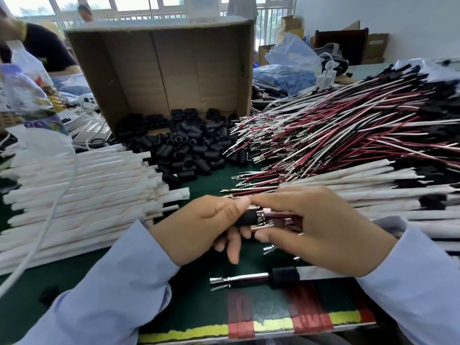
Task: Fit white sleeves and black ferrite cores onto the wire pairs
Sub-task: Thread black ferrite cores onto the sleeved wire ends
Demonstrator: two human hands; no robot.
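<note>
Cardboard box (pixel 159 70) lies on its side at the table's (pixel 211 181) far edge, mouth toward the near edge, ferrite cores (pixel 189 148) spilling out. Near the middle of the near edge, left hand (pixel 214 227) pinches one black core (pixel 245 218). Right hand (pixel 316 232) pinches a wire pair (pixel 276 216), long axis left-right, terminals pointing left at the core.

Tabletop (pixel 206 185): dark green, with yellow and red tape (pixel 199 331) along my near edge.
My left: white sleeves (pixel 82 185) in a loose stack.
Centre: ferrite cores (pixel 184 145) heaped at the mouth of a cardboard box (pixel 159 70) lying on its side.
My right: wire pairs (pixel 336 130) heaped, with sleeved pairs (pixel 373 192) stacked nearer to me.
Before me: one finished pair (pixel 283 276), a core on it.
</note>
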